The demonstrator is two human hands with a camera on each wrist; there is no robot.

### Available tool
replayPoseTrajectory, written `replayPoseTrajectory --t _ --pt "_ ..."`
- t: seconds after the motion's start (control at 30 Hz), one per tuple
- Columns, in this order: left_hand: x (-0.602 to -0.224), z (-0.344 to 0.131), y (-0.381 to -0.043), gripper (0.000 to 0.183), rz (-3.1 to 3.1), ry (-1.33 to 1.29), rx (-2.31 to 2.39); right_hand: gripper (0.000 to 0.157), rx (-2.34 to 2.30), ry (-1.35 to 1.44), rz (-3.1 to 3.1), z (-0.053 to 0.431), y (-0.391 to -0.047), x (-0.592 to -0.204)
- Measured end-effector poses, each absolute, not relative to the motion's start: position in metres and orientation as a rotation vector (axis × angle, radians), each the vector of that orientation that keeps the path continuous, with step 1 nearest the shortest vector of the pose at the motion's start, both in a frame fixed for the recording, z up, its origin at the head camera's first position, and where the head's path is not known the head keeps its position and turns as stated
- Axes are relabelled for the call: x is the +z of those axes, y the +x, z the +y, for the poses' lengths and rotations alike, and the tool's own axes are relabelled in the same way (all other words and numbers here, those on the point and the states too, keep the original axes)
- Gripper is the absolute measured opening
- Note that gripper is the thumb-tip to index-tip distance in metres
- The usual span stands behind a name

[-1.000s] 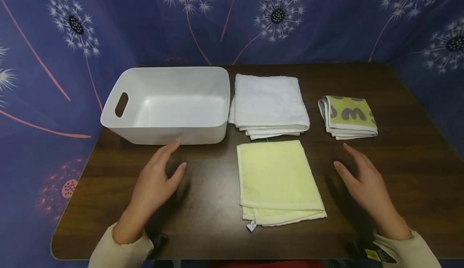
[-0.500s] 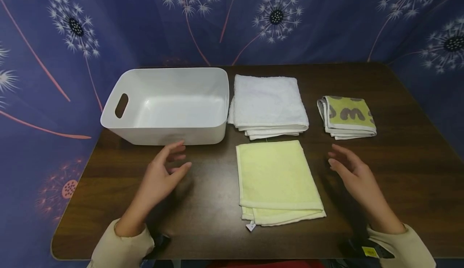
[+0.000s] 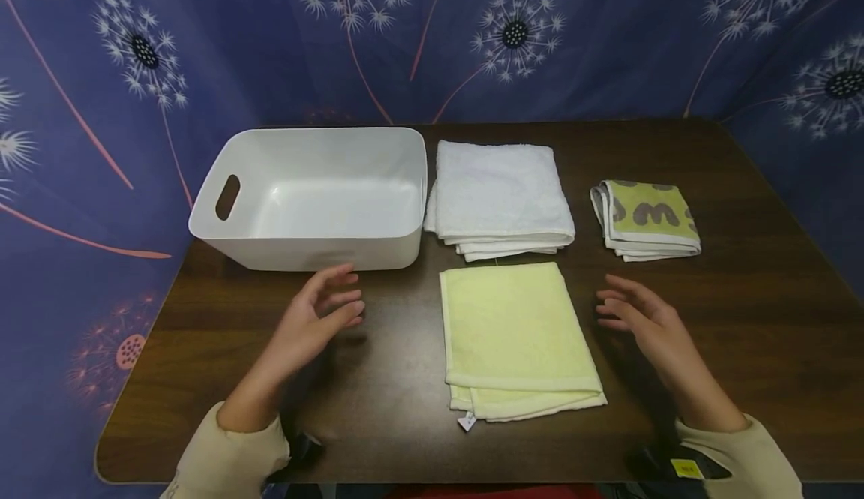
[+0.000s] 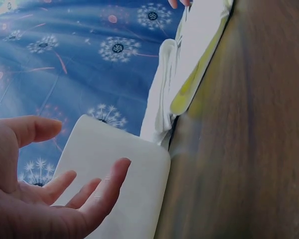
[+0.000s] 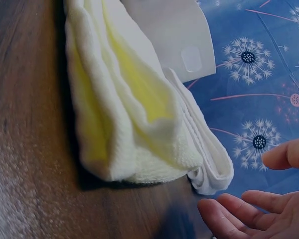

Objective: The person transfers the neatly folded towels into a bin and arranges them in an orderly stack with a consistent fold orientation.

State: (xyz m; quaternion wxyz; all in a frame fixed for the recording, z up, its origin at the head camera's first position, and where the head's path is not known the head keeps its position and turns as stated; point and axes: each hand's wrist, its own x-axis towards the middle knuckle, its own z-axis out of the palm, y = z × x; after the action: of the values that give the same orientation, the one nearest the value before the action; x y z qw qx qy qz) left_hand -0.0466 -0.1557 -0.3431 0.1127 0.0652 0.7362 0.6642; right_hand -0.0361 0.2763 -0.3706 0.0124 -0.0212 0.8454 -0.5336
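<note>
1. The yellow towel (image 3: 516,330) lies folded flat on the counter (image 3: 398,446), between the left hand (image 3: 312,326) and the right hand (image 3: 644,319).
2. The right hand is nearer, just off the towel's right edge; the left hand stands farther from its left edge.
3. From the right fingers (image 5: 241,209) the towel lies to the left; from the left hand, to the right. Its side edges run away from the person. It looks nearly square, so I cannot tell a long axis.
4. The fingers of both hands are loosely bent, released, and grasp nothing.
5. The left fingertips are close to the front of the white box (image 3: 378,254); the patterned towel (image 3: 653,215) lies just beyond the right hand.
6. Behind the yellow towel, the folded white towel (image 3: 501,191) lies just beside the box.
</note>
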Motion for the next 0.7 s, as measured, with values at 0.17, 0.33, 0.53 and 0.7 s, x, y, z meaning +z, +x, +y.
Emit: replayPoseTrajectory --t 0.17,0.33,0.53,0.7 --pt "-0.344 -0.15 -0.048 0.058 2.03 0.144 2.003 0.044 -1.667 -0.017 2.592 0.272 -0.037 -0.365" --pt "-0.347 -0.144 -0.048 0.061 1.927 0.138 2.004 0.045 -1.683 0.051 2.54 0.27 -0.038 -0.368" --pt "-0.351 -0.138 -0.049 0.064 1.819 0.14 1.987 0.05 -1.62 0.091 2.465 0.266 -0.038 -0.366" --pt "-0.354 -0.133 -0.05 0.067 1.761 0.135 1.981 0.053 -1.59 0.101 2.424 0.262 -0.039 -0.365"
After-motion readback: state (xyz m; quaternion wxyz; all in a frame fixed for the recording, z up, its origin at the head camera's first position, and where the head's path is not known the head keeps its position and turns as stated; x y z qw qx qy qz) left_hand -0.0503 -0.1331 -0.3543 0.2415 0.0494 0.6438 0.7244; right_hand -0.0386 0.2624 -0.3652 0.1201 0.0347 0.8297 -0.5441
